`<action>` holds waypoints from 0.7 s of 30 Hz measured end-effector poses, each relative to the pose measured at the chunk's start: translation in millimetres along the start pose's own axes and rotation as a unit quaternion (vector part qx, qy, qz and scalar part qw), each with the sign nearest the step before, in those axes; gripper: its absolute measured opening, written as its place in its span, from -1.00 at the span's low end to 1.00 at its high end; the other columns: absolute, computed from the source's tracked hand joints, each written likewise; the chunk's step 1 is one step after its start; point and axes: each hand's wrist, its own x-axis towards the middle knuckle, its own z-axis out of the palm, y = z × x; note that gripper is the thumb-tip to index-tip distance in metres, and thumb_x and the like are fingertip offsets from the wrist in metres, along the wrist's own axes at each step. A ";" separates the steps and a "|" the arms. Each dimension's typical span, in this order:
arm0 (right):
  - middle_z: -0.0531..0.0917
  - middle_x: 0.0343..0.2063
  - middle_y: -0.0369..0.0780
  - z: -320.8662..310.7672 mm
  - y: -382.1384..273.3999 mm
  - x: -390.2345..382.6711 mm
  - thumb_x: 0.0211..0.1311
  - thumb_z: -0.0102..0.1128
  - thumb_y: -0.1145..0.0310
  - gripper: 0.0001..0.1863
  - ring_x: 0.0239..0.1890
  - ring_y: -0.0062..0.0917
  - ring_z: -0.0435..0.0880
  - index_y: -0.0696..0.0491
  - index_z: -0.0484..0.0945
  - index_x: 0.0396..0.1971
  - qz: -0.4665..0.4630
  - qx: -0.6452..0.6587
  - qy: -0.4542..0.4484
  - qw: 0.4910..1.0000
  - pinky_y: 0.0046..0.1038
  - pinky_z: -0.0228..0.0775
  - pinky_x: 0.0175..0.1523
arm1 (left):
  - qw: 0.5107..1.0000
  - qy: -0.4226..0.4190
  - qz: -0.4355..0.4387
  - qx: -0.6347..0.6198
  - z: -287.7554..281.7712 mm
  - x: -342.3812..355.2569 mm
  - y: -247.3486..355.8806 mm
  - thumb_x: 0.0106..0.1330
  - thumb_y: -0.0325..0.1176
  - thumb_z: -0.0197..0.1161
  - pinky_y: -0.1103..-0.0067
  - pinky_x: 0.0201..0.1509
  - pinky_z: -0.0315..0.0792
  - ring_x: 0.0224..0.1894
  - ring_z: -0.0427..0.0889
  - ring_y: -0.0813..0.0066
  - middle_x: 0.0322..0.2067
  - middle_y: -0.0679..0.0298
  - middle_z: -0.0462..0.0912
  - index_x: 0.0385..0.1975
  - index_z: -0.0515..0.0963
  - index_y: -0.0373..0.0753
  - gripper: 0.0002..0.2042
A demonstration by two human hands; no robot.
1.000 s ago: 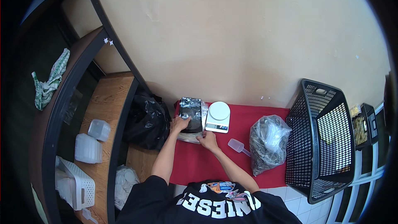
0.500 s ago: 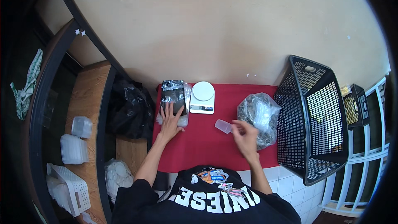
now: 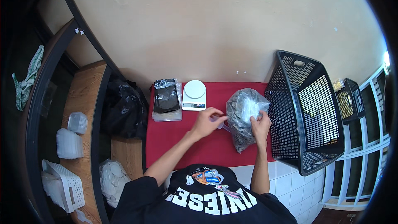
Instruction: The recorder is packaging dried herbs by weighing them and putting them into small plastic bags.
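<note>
A clear plastic bag (image 3: 238, 129) full of dark grey, flat-looking pieces sits at the right of the red-covered table. The pieces' kind is too small to tell. My right hand (image 3: 260, 126) pinches the bag's bunched, whitish plastic near its top. My left hand (image 3: 205, 123) hovers just left of the bag, its fingers curved and apart, holding nothing I can see. Beneath that hand lies a translucent plastic scoop (image 3: 226, 128), its bowl partly hidden by the fingers. Behind the left hand stands a white kitchen scale (image 3: 194, 94) with a bare round plate.
Black and clear plastic packets (image 3: 167, 99) lie left of the scale. A big black crate (image 3: 301, 116) stands at the table's right edge. On the left, a wooden shelf (image 3: 85, 95) holds stacked clear containers (image 3: 69, 144) and a white basket (image 3: 74, 188). A wall closes off the back.
My left hand has left the plastic packets and moved right, over the scoop. My right hand has let go of the scoop and taken hold of the bag's plastic.
</note>
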 end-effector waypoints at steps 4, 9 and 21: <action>0.65 -0.55 -0.30 -19.4 1.3 5.9 -0.02 0.43 0.59 -0.67 -0.54 -0.74 0.57 0.30 0.61 -0.20 -0.008 0.157 0.021 0.987 -0.56 0.36 -0.46 | 0.989 -0.083 -0.084 -0.084 42.9 5.1 33.6 0.20 -0.23 0.58 0.46 0.06 0.59 -0.02 0.72 0.33 -0.09 0.08 0.71 0.09 0.62 -0.30 -0.50; 0.67 -0.48 -0.28 -20.7 -41.7 -31.6 -0.02 0.44 0.60 -0.69 -0.52 -0.75 0.59 0.32 0.63 -0.21 -0.011 0.254 -0.010 0.967 -0.65 0.40 -0.44 | 0.985 -0.126 0.048 0.108 55.1 -28.4 56.2 -0.07 -0.11 0.70 0.15 0.47 0.28 0.44 0.27 -0.13 0.39 -0.10 0.23 0.45 0.22 -0.27 0.06; 0.74 -0.42 -0.13 -17.6 -78.3 -100.1 0.21 0.44 0.53 -0.58 -0.40 -0.55 0.78 0.43 0.57 0.00 0.000 0.250 -0.309 0.918 -0.54 0.61 -0.28 | 0.984 -0.139 -0.073 -0.079 -16.5 -81.2 24.7 0.06 -0.18 0.65 0.25 0.29 0.52 0.20 0.60 0.25 0.21 0.08 0.52 0.07 0.54 -0.34 -0.38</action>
